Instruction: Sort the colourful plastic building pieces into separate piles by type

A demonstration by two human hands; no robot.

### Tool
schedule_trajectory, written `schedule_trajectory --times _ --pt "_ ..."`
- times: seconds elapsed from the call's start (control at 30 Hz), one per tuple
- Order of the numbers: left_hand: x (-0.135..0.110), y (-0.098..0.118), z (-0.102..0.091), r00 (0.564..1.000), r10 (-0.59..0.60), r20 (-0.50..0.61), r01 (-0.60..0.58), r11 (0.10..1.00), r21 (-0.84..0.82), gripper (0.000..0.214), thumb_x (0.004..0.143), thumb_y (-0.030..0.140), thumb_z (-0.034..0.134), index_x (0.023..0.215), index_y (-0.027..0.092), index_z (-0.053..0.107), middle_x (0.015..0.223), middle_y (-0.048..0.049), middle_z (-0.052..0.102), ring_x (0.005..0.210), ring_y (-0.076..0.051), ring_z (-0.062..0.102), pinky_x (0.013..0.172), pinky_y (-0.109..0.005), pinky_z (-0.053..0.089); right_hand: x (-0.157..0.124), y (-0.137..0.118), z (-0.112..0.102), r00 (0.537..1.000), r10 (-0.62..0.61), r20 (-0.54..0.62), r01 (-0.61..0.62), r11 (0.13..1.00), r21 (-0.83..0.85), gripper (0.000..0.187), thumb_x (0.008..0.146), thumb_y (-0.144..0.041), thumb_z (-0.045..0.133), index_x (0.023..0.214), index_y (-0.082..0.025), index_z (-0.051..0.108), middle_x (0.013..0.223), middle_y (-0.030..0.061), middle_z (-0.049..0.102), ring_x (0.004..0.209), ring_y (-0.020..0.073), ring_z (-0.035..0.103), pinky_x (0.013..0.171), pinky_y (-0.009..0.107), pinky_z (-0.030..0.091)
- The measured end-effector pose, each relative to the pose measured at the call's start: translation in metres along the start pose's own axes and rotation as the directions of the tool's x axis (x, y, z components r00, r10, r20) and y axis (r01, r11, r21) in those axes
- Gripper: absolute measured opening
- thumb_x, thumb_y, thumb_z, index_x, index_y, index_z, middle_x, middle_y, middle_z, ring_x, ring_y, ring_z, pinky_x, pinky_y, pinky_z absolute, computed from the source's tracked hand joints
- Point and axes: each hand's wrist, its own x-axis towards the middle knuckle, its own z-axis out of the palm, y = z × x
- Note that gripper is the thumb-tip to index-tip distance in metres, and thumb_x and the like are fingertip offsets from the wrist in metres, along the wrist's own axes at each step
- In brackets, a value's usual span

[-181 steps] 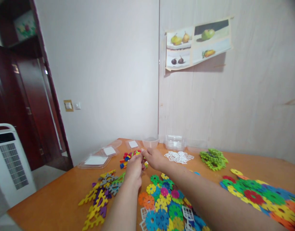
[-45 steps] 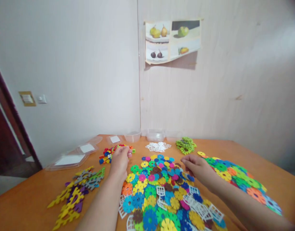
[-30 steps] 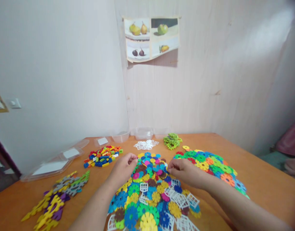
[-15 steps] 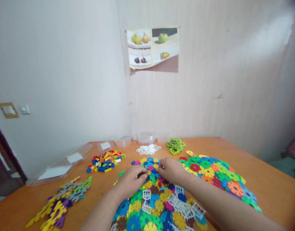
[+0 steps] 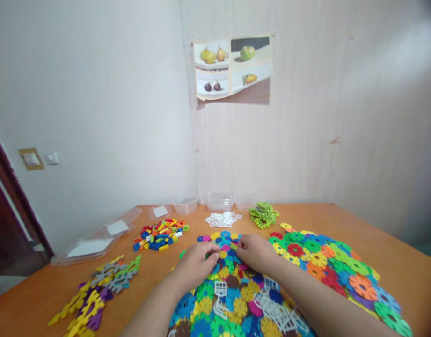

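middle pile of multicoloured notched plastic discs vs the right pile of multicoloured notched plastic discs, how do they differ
The middle pile has white plastic grid pieces mixed in; the right pile shows none. The left hand and right hand are over the middle pile; neither is at the right pile. Both piles lie spread on the orange-brown table.

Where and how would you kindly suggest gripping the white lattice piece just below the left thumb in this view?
I'd pinch the opposite side edges of the white lattice piece from above: it looks thin and lies nearly flat on the mixed pile, while another white piece sits close by its near edge.
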Motion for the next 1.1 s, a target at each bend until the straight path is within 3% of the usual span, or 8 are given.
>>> schedule_trajectory --times 0.1,0.27,0.53,0.73,0.8,0.9,0.97,1.1 --pt "0.001 0.0 0.001 0.998 -0.031 -0.055 0.025 0.995 -0.095 0.01 0.073 0.029 0.07 0.08 0.025 0.077 0.083 -0.0053 0.074 0.081 -0.024 0.066 0.076 -0.031 0.05 0.002 0.003 -0.003 0.996 -0.049 0.07 0.029 0.964 0.265 0.02 0.08 -0.034 0.058 0.069 -0.019 0.066 0.067 0.0031 0.067 0.061 0.0148 0.057 0.054 0.023 0.033" --pt "0.001 0.003 0.005 0.993 -0.105 -0.05 0.088 0.961 -0.263 0.03 0.073 0.027 0.071 0.103 0.023 0.075 0.091 -0.008 0.073 0.077 -0.021 0.066 0.068 -0.028 0.05 -0.001 0.0 -0.005 0.983 -0.09 0.157 -0.036 0.751 0.659 0.018 0.079 -0.032 0.056 0.07 -0.017 0.062 0.056 -0.0032 0.054 0.05 0.0092 0.045 0.049 0.02 0.031" --pt "0.0 0.007 0.007 0.995 -0.097 0.011 0.095 0.939 -0.331 0.024 0.076 0.035 0.071 0.093 0.017 0.073 0.079 -0.0061 0.069 0.067 -0.015 0.061 0.059 -0.023 0.046 -0.013 -0.016 -0.012 0.933 -0.214 0.288 -0.097 0.621 0.778 0.024 0.08 -0.04 0.059 0.071 -0.018 0.057 0.051 -0.0073 0.04 0.044 0.0065 0.032 0.043 0.02 0.023" --pt "0.011 -0.006 -0.015 0.965 -0.17 -0.201 0.096 0.938 -0.334 0.018 0.073 0.029 0.071 0.086 0.016 0.07 0.076 -0.0037 0.069 0.07 -0.015 0.061 0.065 -0.024 0.046 -0.007 -0.008 -0.008 0.985 -0.104 0.137 -0.047 0.601 0.798 0.033 0.081 -0.05 0.058 0.072 -0.018 0.056 0.056 -0.0061 0.044 0.048 0.0074 0.036 0.046 0.021 0.026" --pt "0.016 -0.017 -0.031 0.909 -0.218 -0.356 0.095 0.938 -0.334 0.015 0.072 0.024 0.069 0.085 0.016 0.071 0.074 -0.0023 0.068 0.068 -0.014 0.059 0.064 -0.023 0.044 -0.003 -0.002 -0.005 0.99 -0.054 0.127 -0.073 0.58 0.811 0.034 0.081 -0.051 0.057 0.071 -0.019 0.056 0.055 -0.006 0.044 0.047 0.008 0.037 0.046 0.021 0.027" --pt "0.019 -0.037 -0.058 0.717 -0.353 -0.601 0.113 0.91 -0.4 0.011 0.067 0.018 0.07 0.078 0.016 0.07 0.067 0.0 0.065 0.061 -0.011 0.056 0.06 -0.021 0.042 0.001 0.005 0.0 0.989 -0.012 0.148 -0.118 0.538 0.835 0.033 0.079 -0.051 0.058 0.069 -0.019 0.053 0.053 -0.0065 0.043 0.046 0.0085 0.037 0.046 0.022 0.027" --pt "0.019 -0.051 -0.074 0.582 -0.46 -0.67 0.132 0.867 -0.48 0.011 0.063 0.015 0.071 0.073 0.015 0.067 0.063 0.0008 0.063 0.058 -0.011 0.055 0.057 -0.021 0.041 0.001 0.007 0.003 0.988 -0.01 0.154 -0.126 0.527 0.84 0.032 0.079 -0.05 0.058 0.069 -0.02 0.053 0.053 -0.0066 0.043 0.046 0.0086 0.036 0.046 0.022 0.026" --pt "0.016 -0.072 -0.096 0.444 -0.562 -0.698 0.15 0.815 -0.56 0.011 0.063 0.012 0.07 0.07 0.014 0.062 0.058 0.0018 0.06 0.052 -0.01 0.054 0.052 -0.02 0.038 0.003 0.01 0.01 0.988 -0.011 0.156 -0.125 0.538 0.834 0.032 0.08 -0.05 0.057 0.068 -0.02 0.054 0.052 -0.0061 0.044 0.045 0.0091 0.036 0.045 0.023 0.024"
